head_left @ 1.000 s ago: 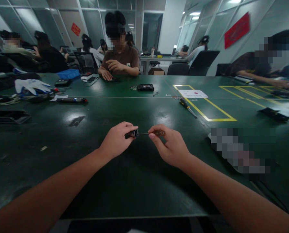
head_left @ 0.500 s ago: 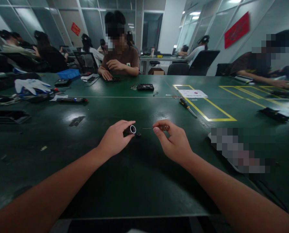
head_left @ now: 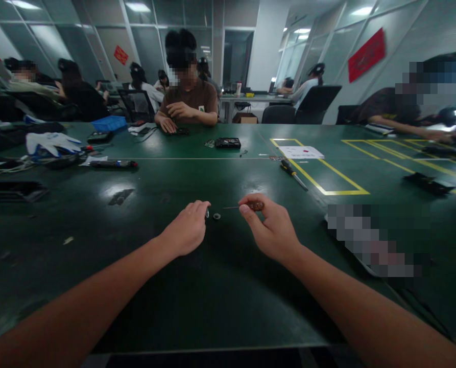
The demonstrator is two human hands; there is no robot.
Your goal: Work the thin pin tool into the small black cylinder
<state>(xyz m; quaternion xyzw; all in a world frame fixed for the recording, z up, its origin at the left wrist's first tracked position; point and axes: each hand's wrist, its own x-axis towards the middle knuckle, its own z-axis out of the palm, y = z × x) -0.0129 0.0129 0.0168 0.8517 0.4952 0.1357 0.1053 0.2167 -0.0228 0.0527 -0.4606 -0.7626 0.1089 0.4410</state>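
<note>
Left hand (head_left: 189, 227), fingers curled round pale-rimmed object (head_left: 207, 212); right hand (head_left: 276, 227), fingers pinching brown-handled, thin-shafted tool (head_left: 257, 206); small dark disc (head_left: 216, 216) apparently already detached.

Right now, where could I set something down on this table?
Bare tabletop lies between the left forearm and right forearm; another patch separates the left hand from the dark mark. Avoid the small round part by that hand; far left, around gloves, is crowded.

The wearer's two bare hands: one left hand (head_left: 189, 228), one right hand (head_left: 272, 225). One brown-handled screwdriver (head_left: 257, 205) and one black-and-yellow-handled screwdriver (head_left: 293, 174). One small, round, dark part (head_left: 216, 216). One pale-rimmed piece (head_left: 207, 211), mostly hidden. One blue plastic box (head_left: 109, 123).
</note>
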